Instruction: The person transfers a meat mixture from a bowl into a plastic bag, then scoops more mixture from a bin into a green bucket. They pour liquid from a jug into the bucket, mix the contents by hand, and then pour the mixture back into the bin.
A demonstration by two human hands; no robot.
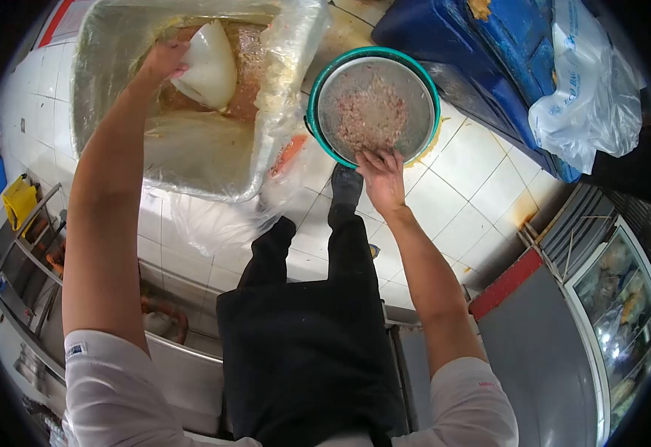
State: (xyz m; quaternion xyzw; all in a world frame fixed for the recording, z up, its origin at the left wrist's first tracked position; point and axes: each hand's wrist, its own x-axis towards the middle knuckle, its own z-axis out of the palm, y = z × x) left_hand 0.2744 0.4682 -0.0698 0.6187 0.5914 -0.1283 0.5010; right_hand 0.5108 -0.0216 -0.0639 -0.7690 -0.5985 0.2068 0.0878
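My left hand point(167, 59) is closed on the edge of a smooth white plastic scoop or bowl point(214, 71), which is tilted inside a large plastic-lined bin point(91, 97). Brownish liquid point(255, 56) lies in the bin beneath it. My right hand point(381, 177) grips the near rim of a round metal strainer point(333, 97), fingers curled over its edge. Pinkish-brown bits of minced matter point(374, 112) are spread over the strainer's mesh. The strainer sits in the top of a green-rimmed bucket point(437, 97) on the floor. My thumb is partly hidden.
A blue plastic container point(482, 67) stands right of the bucket, with a clear plastic bag point(586, 89) on it. White tiles point(459, 164) cover the floor, stained in places. A glass-doored cabinet point(616, 298) is at right, a metal rack point(24, 298) at left.
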